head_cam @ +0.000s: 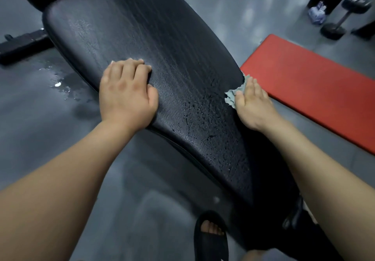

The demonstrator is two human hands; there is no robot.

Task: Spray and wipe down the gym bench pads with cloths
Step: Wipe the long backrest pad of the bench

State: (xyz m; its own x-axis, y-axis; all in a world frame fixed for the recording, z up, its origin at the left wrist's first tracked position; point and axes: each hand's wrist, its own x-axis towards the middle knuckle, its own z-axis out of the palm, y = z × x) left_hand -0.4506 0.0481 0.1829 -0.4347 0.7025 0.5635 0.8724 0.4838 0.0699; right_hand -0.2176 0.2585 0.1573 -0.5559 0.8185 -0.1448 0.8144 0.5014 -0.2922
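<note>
Two hands on pad [142, 37]: right hand [253, 106] presses cloth [231, 97] flat-fingered at its right edge; left hand [125, 96], grip unclear. Overlap strokes across droplets [194, 118].

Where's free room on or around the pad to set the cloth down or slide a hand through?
Free: the pad strip between the left hand and right hand, wet though; the pad's far half beyond both hands; the red mat to its right. Crowded: the pad's right edge, where the right hand presses the cloth; floor left has a puddle.
</note>
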